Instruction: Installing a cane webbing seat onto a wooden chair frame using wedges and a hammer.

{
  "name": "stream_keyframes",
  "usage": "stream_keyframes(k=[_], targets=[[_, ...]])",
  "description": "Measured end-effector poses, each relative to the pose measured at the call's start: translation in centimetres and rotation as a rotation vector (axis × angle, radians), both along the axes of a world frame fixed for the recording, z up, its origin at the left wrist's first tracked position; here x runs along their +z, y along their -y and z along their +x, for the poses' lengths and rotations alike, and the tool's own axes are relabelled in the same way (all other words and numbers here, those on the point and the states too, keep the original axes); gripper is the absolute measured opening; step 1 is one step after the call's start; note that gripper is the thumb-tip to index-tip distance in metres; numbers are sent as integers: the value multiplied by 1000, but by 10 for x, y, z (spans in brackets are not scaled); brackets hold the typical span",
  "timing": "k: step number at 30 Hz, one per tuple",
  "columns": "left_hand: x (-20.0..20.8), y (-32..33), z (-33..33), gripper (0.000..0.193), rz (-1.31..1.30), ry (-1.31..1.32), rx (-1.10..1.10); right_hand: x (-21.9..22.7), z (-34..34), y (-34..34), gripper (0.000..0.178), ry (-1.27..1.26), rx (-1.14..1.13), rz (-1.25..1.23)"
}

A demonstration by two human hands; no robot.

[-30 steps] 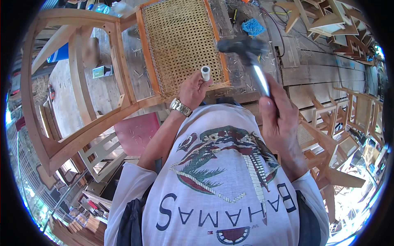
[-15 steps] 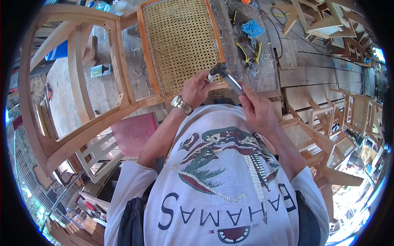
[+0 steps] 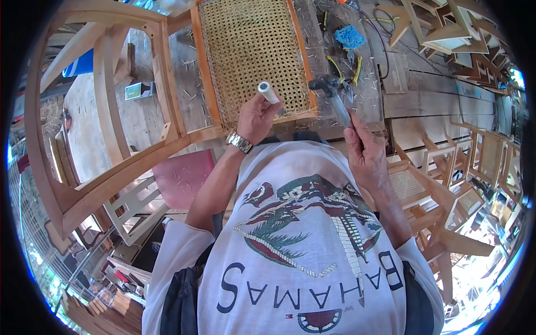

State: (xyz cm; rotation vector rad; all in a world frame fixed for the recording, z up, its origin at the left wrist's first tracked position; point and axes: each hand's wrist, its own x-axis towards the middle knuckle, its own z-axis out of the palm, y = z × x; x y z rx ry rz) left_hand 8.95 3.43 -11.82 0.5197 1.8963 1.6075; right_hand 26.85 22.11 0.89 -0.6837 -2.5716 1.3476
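My left hand (image 3: 255,121), with a metal watch on the wrist, is closed round a short white cylinder (image 3: 269,92) with a dark round hollow in its raised end. It is over the near part of a woven cane panel (image 3: 251,50) set in a wooden chair frame (image 3: 206,61). Whether the cylinder's lower end touches the panel is hidden by my fingers. My right hand (image 3: 365,146) grips a hammer (image 3: 339,107) by its grey shaft. The hammer's dark head is to the right of the panel's near corner, apart from the cylinder.
Yellow-handled pliers (image 3: 358,70) and a blue fuzzy bundle (image 3: 350,37) lie on the wooden boards, among scattered cane bits. The chair's large wooden framework (image 3: 103,100) extends left. A pink-red panel (image 3: 184,174) is below it. Several wooden chairs (image 3: 441,204) stand at right.
The hammer and my right hand have moved right, off the white cylinder. My left hand has shifted slightly left, and the cylinder's end now shows. The view has shifted a little.
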Motion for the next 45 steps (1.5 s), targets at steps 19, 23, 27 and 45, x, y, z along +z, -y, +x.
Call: stream_keyframes(k=[19, 23, 27, 45], targets=[[8, -13, 5, 22, -242, -408, -240, 21, -8, 12, 46, -222, 43, 8], [1, -12, 2, 20, -243, -345, -250, 12, -11, 11, 44, 107, 163, 90], [-1, -3, -8, 18, -128, -97, 5, 11, -8, 7, 44, -81, 34, -7], [5, 1, -1, 23, -236, -384, -239, 45, -16, 12, 43, -207, -2, -62]])
